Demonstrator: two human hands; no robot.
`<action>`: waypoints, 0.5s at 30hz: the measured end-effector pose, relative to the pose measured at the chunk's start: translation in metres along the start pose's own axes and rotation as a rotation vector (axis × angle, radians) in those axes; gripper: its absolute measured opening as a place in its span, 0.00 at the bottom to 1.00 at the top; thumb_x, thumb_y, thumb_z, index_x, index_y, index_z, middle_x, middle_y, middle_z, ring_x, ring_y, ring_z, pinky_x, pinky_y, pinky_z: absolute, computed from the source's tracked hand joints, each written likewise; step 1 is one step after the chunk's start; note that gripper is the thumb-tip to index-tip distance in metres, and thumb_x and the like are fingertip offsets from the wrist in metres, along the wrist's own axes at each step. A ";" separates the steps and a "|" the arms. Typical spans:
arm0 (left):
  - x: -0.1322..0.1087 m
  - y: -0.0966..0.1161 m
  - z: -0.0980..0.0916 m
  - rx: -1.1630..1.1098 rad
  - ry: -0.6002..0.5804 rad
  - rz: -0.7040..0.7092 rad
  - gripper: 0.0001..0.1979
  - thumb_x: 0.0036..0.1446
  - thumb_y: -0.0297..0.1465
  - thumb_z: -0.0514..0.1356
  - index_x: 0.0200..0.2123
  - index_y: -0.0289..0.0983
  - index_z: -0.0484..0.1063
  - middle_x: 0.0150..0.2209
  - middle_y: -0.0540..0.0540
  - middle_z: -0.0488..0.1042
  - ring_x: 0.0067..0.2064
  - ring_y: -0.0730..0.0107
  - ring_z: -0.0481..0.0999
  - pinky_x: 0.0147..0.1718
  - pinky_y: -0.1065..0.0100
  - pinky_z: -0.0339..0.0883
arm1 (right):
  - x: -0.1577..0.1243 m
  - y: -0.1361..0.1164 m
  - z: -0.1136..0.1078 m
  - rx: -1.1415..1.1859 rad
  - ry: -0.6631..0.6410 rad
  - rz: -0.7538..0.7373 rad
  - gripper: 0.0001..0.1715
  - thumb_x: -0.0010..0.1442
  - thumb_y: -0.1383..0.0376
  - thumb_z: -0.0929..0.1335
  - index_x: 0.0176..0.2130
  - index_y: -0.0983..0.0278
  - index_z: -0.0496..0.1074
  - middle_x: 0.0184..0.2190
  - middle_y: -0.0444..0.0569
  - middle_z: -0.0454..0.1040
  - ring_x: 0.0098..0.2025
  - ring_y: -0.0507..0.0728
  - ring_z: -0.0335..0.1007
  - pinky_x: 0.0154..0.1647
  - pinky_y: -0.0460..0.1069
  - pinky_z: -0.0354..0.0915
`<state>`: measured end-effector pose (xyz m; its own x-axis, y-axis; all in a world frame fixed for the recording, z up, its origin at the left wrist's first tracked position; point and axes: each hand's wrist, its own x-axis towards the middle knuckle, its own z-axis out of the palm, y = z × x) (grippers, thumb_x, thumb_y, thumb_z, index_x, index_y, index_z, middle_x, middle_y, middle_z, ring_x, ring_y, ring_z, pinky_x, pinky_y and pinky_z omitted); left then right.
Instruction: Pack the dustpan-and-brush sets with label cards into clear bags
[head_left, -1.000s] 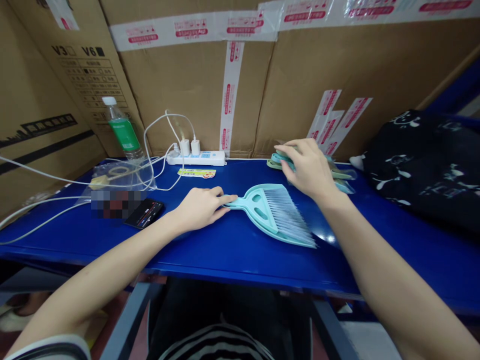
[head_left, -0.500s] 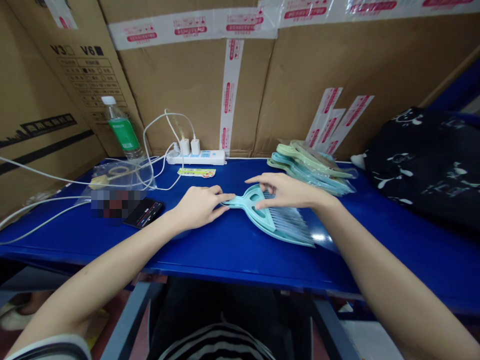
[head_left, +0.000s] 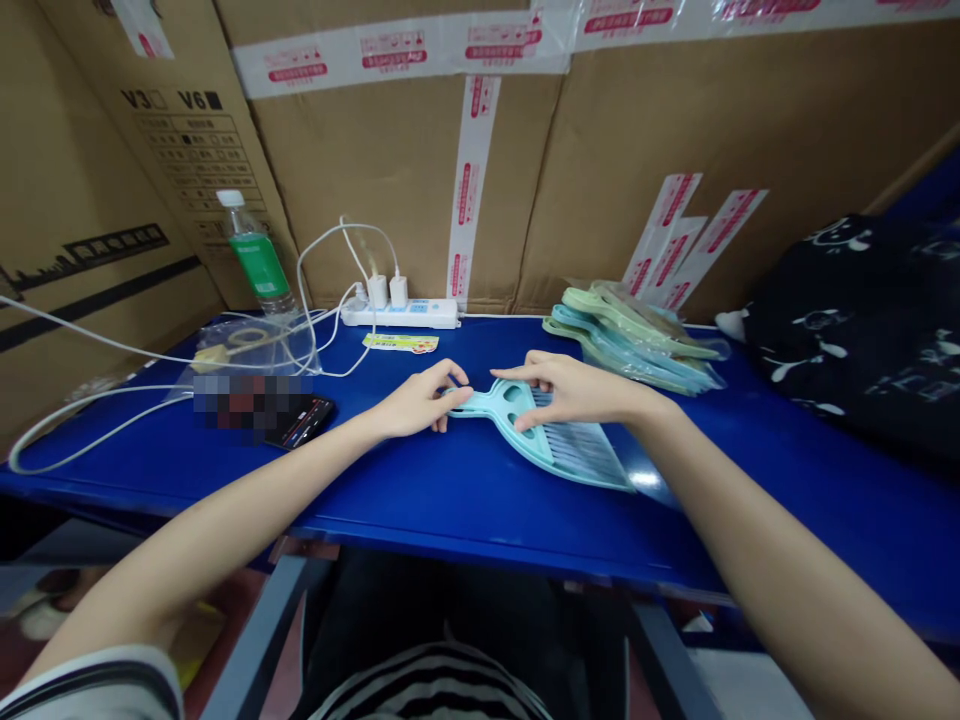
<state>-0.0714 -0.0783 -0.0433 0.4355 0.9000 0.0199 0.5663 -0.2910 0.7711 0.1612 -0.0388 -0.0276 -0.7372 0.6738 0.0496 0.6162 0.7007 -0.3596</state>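
A pale teal plastic dustpan and brush set (head_left: pixel 551 440) lies on the blue table (head_left: pixel 465 500), with its handle pointing left and its white bristles toward the right. My left hand (head_left: pixel 416 402) pinches the handle's end between thumb and fingers. My right hand (head_left: pixel 566 390) comes in from the right, with its fingers curled over the set's upper edge near the handle's holes. The fingers hide part of the bristles.
Behind the hands lies a stack of bagged pale green and teal dustpans (head_left: pixel 634 345). A white power strip (head_left: pixel 397 314) with plugged-in chargers, a water bottle (head_left: pixel 255 255), a phone (head_left: pixel 300 420) and a black patterned bag (head_left: pixel 847 330) surround them. Cardboard cartons form the back wall.
My right hand has moved from the bagged stack onto the dustpan set. My left hand has closed around the handle's end, and the set has turned slightly.
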 end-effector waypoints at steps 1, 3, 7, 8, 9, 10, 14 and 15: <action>0.002 -0.001 0.000 -0.070 -0.015 -0.035 0.07 0.63 0.32 0.52 0.41 0.36 0.65 0.22 0.57 0.66 0.19 0.78 0.68 0.21 0.73 0.65 | 0.000 -0.001 0.001 0.007 -0.001 -0.006 0.45 0.47 0.39 0.69 0.58 0.57 0.69 0.31 0.47 0.62 0.33 0.58 0.61 0.35 0.54 0.62; 0.004 -0.001 0.000 -0.155 -0.052 -0.068 0.05 0.62 0.30 0.53 0.37 0.35 0.66 0.20 0.57 0.65 0.18 0.80 0.66 0.19 0.75 0.62 | 0.001 -0.003 0.001 0.020 -0.004 -0.013 0.44 0.47 0.39 0.69 0.58 0.57 0.69 0.31 0.47 0.62 0.33 0.58 0.60 0.36 0.53 0.61; 0.002 0.003 -0.003 -0.221 -0.074 -0.073 0.05 0.60 0.27 0.54 0.32 0.34 0.68 0.20 0.57 0.64 0.17 0.83 0.63 0.17 0.78 0.56 | 0.002 -0.008 0.002 0.018 -0.003 -0.001 0.45 0.47 0.40 0.69 0.58 0.58 0.69 0.31 0.47 0.60 0.34 0.59 0.59 0.36 0.53 0.60; 0.001 0.004 -0.004 -0.225 -0.074 -0.074 0.05 0.60 0.27 0.54 0.32 0.33 0.68 0.20 0.56 0.64 0.17 0.83 0.63 0.17 0.78 0.55 | 0.003 -0.009 0.002 0.013 0.000 0.001 0.45 0.47 0.40 0.69 0.58 0.58 0.69 0.30 0.47 0.60 0.34 0.59 0.59 0.36 0.53 0.59; 0.001 0.005 -0.004 -0.225 -0.075 -0.075 0.05 0.60 0.27 0.55 0.33 0.33 0.69 0.20 0.56 0.64 0.17 0.83 0.63 0.17 0.77 0.55 | 0.003 -0.009 0.002 0.007 0.005 0.000 0.44 0.47 0.40 0.69 0.58 0.58 0.69 0.30 0.46 0.60 0.33 0.59 0.59 0.36 0.53 0.59; 0.001 0.005 -0.005 -0.224 -0.078 -0.075 0.05 0.60 0.27 0.55 0.33 0.33 0.69 0.20 0.56 0.64 0.17 0.83 0.63 0.17 0.77 0.55 | 0.003 -0.010 0.003 0.003 0.008 -0.002 0.44 0.47 0.40 0.69 0.57 0.57 0.69 0.30 0.46 0.59 0.33 0.58 0.59 0.35 0.53 0.59; 0.000 0.005 -0.005 -0.230 -0.085 -0.069 0.04 0.59 0.27 0.55 0.33 0.33 0.69 0.20 0.57 0.65 0.17 0.83 0.63 0.17 0.77 0.55 | 0.003 -0.009 0.004 -0.007 0.017 -0.008 0.43 0.47 0.41 0.70 0.58 0.55 0.69 0.30 0.46 0.59 0.32 0.58 0.58 0.35 0.52 0.58; 0.000 0.004 -0.006 -0.238 -0.087 -0.066 0.04 0.59 0.27 0.55 0.33 0.33 0.69 0.20 0.56 0.65 0.17 0.83 0.63 0.17 0.77 0.55 | 0.003 -0.009 0.004 -0.009 0.018 -0.007 0.43 0.47 0.41 0.70 0.58 0.55 0.69 0.31 0.46 0.59 0.32 0.58 0.58 0.34 0.52 0.58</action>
<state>-0.0729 -0.0776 -0.0366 0.4675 0.8801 -0.0822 0.4193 -0.1389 0.8972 0.1524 -0.0446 -0.0277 -0.7364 0.6730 0.0691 0.6136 0.7074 -0.3507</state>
